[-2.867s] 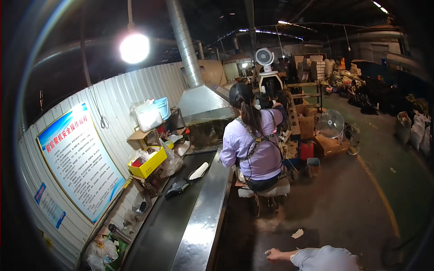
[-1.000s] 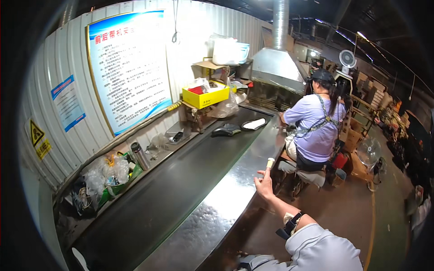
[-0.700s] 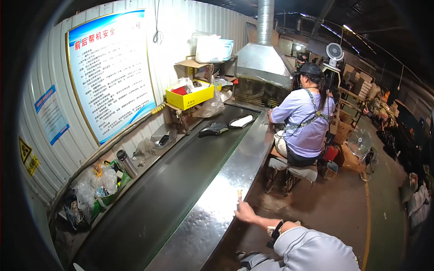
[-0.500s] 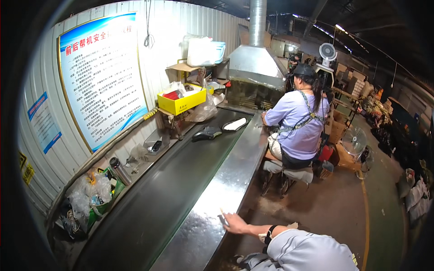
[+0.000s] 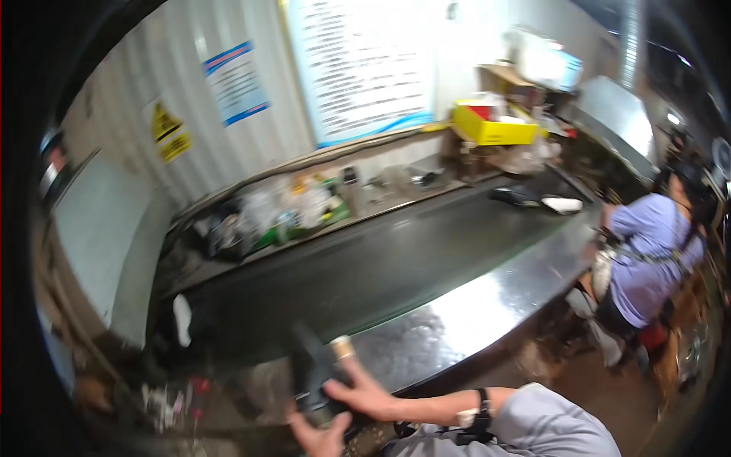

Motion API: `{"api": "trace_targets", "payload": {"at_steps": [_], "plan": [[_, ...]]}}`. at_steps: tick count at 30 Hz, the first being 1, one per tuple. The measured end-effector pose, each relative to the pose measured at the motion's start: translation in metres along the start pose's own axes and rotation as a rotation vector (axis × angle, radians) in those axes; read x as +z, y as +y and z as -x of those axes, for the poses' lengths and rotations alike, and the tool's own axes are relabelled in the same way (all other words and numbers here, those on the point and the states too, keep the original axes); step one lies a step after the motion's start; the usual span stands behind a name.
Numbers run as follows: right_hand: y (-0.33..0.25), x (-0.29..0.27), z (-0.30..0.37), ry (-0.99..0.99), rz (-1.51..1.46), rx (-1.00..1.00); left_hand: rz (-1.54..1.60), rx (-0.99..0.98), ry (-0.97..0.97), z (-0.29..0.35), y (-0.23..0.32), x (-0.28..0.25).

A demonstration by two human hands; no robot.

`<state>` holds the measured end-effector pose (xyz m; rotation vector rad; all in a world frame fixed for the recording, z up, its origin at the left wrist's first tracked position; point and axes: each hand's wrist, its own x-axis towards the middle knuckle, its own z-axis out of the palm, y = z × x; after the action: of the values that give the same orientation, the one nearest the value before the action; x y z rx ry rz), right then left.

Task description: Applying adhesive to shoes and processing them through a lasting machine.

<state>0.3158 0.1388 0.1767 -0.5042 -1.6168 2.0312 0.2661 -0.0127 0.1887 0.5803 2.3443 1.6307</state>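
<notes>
At the lower middle, my right hand [image 5: 364, 394] is closed on a dark, shoe-like object [image 5: 311, 369], blurred by motion. One of its fingers points up along the object, with a pale yellowish wrap at the tip. My left hand [image 5: 321, 436] grips the near end of the same object from below, thumb raised. Both hands are just off the near edge of the long metal bench [image 5: 403, 343]. A dark belt [image 5: 365, 266] runs behind its strip. A white, shoe-like piece [image 5: 182, 320] stands at the belt's left end.
A black shoe [image 5: 514, 196] and a white-topped one [image 5: 562, 205] lie at the belt's far right. Beside them sits a person in a lilac shirt [image 5: 656, 244]. Plastic bags [image 5: 285, 209], a flask [image 5: 352, 186] and a yellow box [image 5: 495, 131] line the wall side.
The view has swung left, and the bench's left end is now visible. My left hand has come into sight, and both hands now hold the dark object.
</notes>
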Motion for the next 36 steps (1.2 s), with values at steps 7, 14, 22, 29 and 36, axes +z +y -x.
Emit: {"api": "trace_targets", "payload": {"at_steps": [7,14,22,29,36], "plan": [[-0.021,-0.075,0.049,0.083,-0.536,0.118,0.465,0.291,-0.268,-0.041,0.079,0.039],[-0.044,-0.099,0.053,-0.014,-0.394,-0.041,0.557,0.232,-0.628,-0.067,0.122,0.068],[-0.008,-0.117,0.053,0.003,-0.295,0.163,0.543,0.007,-0.348,-0.062,0.095,0.056],[-0.021,-0.081,0.074,-0.279,0.465,-0.191,0.843,-0.588,0.300,-0.072,-0.009,0.023],[0.010,-0.086,0.050,-0.233,0.561,-0.298,0.770,-0.766,0.385,-0.106,-0.071,0.030]]}}
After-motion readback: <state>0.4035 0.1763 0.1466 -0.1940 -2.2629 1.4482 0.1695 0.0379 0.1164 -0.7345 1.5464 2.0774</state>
